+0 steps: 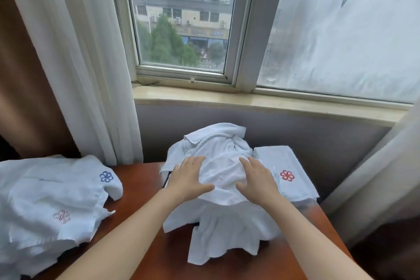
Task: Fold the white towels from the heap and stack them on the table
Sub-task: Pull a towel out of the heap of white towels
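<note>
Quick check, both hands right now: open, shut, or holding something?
Left hand: open, fingers straight, resting flat on the crumpled white towel.
Right hand: open, fingers straight, resting flat on the same towel.

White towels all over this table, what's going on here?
A person is folding towels at a wooden table by the window. The left hand and right hand lie flat, fingers straight, on the crumpled towel heap in the middle. A folded towel with a red emblem sits right of it; loosely laid towels with a blue emblem lie at the left.
</note>
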Action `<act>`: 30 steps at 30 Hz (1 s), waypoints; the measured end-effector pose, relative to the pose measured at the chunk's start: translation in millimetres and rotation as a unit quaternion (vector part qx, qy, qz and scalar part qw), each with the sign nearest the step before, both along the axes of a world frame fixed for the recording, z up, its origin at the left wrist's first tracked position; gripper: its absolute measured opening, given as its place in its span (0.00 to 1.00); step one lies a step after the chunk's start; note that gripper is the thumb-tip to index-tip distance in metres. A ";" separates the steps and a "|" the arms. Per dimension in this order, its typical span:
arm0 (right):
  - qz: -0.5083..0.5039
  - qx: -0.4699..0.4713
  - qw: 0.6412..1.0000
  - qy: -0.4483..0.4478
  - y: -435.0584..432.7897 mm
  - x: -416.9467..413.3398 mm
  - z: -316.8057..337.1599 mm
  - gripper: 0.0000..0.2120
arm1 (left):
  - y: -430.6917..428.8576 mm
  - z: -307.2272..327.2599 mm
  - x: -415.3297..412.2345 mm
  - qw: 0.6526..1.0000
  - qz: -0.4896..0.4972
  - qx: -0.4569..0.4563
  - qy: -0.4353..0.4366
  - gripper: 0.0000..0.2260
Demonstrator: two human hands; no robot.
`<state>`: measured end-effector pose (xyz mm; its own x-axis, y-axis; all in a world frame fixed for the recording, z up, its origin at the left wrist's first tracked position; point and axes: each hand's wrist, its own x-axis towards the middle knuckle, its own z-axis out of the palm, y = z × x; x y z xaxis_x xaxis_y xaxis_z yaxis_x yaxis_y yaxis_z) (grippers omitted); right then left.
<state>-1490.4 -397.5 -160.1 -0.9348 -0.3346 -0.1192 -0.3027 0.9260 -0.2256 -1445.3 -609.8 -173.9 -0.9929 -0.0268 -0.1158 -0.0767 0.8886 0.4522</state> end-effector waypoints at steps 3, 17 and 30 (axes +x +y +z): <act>-0.002 -0.016 1.000 -0.018 12.2 -20.5 -5.7 0.36 | 12.2 -4.6 -17.0 1.000 0.014 0.012 -0.018 0.44; -0.043 -0.082 0.975 -0.202 35.0 -78.5 -65.3 0.66 | 23.6 -52.4 -67.1 0.986 0.046 0.001 -0.159 0.64; -0.086 -0.153 0.975 -0.140 25.3 -82.0 -75.0 0.42 | 42.5 -54.1 -58.3 0.992 0.098 0.062 -0.048 0.47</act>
